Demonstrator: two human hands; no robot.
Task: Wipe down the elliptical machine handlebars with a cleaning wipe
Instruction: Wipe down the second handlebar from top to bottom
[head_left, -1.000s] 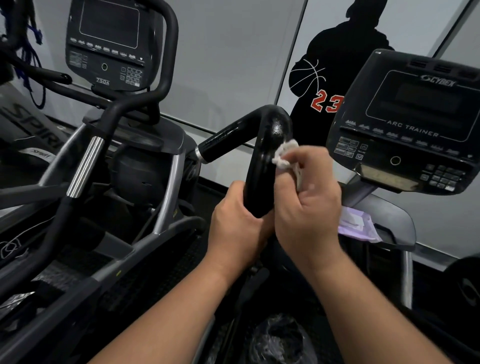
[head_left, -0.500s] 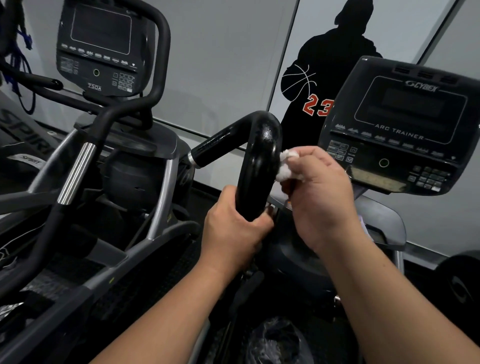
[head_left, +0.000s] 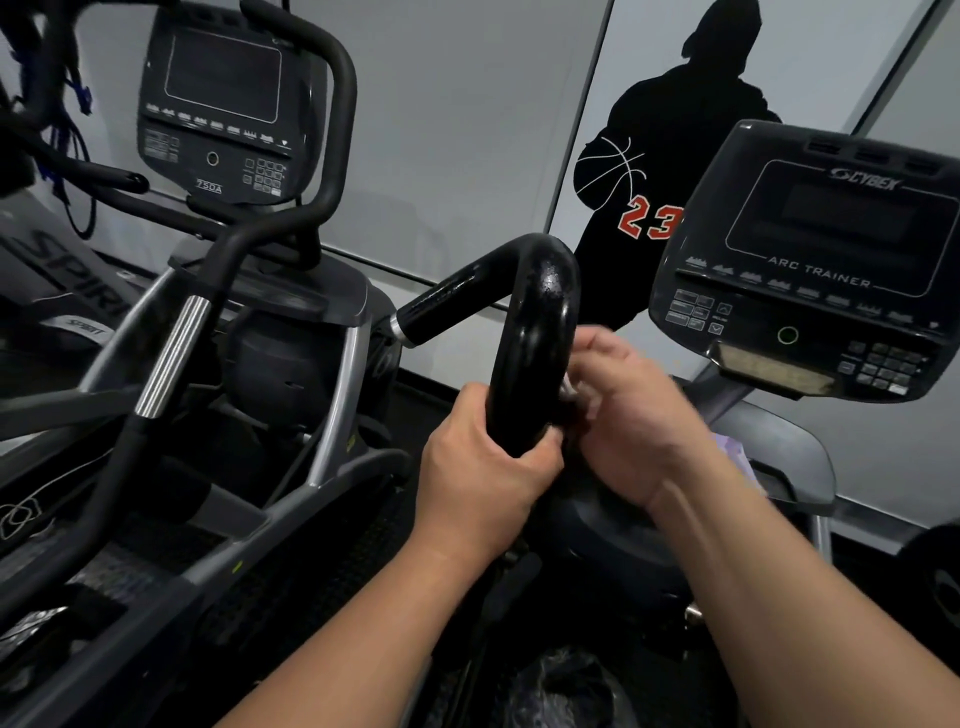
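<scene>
- cleaning wipe (head_left: 570, 385): only a small white scrap shows, tucked in the curled fingers of the right hand (head_left: 631, 415), pressed to the right side of the handlebar (head_left: 535, 343); blurred, most of it hidden by the hand.
- handlebar: glossy black loop, curving over the top and down toward the viewer; wet-looking specks near the crest.
- right hand: fingers curled around the wipe, just right of the bar, motion-blurred.
- left hand (head_left: 483, 467): wrapped around the bar's lower end, thumb across the front, just below and left of the wipe.
- hands close together, nearly touching at the bar's base.
- console (head_left: 810, 270) marked "arc trainer" to the right, behind the right hand.
- second console (head_left: 218, 109) marked "750a", upper left, on the neighbouring machine.
- wall silhouette (head_left: 670, 171) with basketball and red "23" behind the bar.
</scene>
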